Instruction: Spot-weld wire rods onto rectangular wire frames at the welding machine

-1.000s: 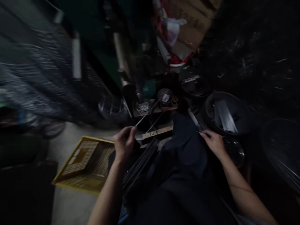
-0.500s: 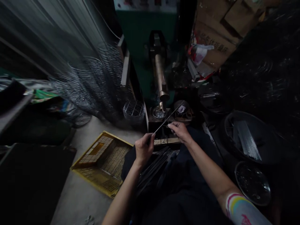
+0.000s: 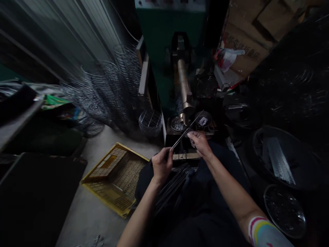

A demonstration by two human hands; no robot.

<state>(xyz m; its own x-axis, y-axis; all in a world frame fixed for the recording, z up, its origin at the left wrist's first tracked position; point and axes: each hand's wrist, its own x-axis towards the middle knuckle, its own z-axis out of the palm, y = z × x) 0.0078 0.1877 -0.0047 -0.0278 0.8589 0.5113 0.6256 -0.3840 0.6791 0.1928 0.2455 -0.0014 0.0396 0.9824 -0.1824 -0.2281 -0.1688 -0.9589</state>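
My left hand (image 3: 161,164) is closed around the near end of a thin metal rod (image 3: 187,129) that slants up to the right toward a green machine (image 3: 169,41) with a brass arm (image 3: 184,89). Just right of it, my right hand (image 3: 199,143) is pinched near the rod's middle; what its fingers hold is too small to make out. A bundle of dark rods (image 3: 172,183) lies across my lap under the left hand. Below the brass tip sit a small dish of bits (image 3: 177,124) and a round cup (image 3: 203,120).
A yellow plastic crate (image 3: 115,178) lies on the concrete floor to the left. Stacks of round wire grids (image 3: 108,89) stand behind it. Dark round tubs (image 3: 282,157) and a bowl (image 3: 284,211) are at the right. Cardboard boxes (image 3: 246,31) are at the upper right.
My right hand came in from the tub at the right to the rod in front of the machine. The view swung up and steadied; the left hand kept hold of the rod.
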